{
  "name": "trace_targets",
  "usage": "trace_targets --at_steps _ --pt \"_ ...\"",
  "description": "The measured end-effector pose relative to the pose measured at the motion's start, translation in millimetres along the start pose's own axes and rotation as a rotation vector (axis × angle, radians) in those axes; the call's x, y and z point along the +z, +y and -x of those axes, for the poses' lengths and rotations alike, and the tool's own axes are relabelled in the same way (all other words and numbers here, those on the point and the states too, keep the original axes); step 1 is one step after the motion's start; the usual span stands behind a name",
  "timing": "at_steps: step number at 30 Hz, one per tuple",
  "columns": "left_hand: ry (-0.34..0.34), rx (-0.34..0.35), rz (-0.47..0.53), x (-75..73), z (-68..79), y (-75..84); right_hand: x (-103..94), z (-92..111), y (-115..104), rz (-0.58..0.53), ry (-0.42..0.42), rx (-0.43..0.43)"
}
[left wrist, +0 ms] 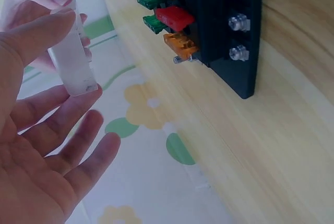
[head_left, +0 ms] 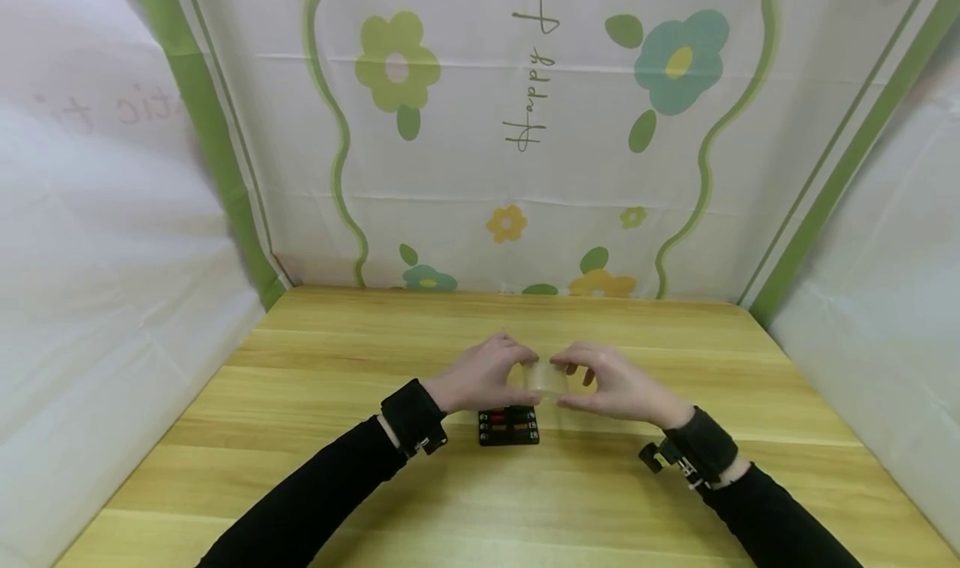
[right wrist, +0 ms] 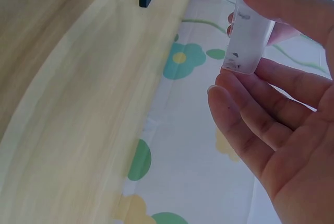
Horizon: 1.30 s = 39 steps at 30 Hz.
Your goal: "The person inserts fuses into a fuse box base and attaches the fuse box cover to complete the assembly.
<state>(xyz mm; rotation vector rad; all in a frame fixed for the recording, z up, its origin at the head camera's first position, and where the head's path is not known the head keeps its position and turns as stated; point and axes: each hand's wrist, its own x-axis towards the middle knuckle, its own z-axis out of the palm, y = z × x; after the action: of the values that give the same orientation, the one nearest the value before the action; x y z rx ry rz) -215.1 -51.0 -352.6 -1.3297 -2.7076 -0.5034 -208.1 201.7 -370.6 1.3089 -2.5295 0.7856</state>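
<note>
A frosted, translucent plastic cover (head_left: 546,378) is held up between both hands over the table. My left hand (head_left: 483,374) pinches its left end between thumb and fingertips, the other fingers spread loosely below in the left wrist view. At the opposite end, my right hand (head_left: 618,386) grips it the same way; small dark marks show on the cover (right wrist: 246,38) in the right wrist view. Just nearer than the hands lies a black fuse block (head_left: 509,437), partly overlapped by the left thumb. It carries red (left wrist: 175,18), orange (left wrist: 180,45) and green blade fuses, with screw terminals (left wrist: 238,22) along its side.
The wood-grain table (head_left: 637,501) stretches out on every side of the fuse block. A white flower-printed curtain (head_left: 465,159) stands behind the table's back edge, with white cloth walls to the left and right. Black camera straps (head_left: 414,416) wrap both wrists.
</note>
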Motion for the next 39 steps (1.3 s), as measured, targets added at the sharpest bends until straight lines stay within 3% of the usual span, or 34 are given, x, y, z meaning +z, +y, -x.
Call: trace_targets --at_steps 18,39 --pt "-0.005 -0.021 0.000 -4.5 28.6 -1.1 10.1 -12 -14 -0.006 -0.082 -0.055" --pt "-0.033 -0.024 0.019 -7.0 46.1 -4.2 17.9 -24 -26 0.004 -0.167 -0.079"
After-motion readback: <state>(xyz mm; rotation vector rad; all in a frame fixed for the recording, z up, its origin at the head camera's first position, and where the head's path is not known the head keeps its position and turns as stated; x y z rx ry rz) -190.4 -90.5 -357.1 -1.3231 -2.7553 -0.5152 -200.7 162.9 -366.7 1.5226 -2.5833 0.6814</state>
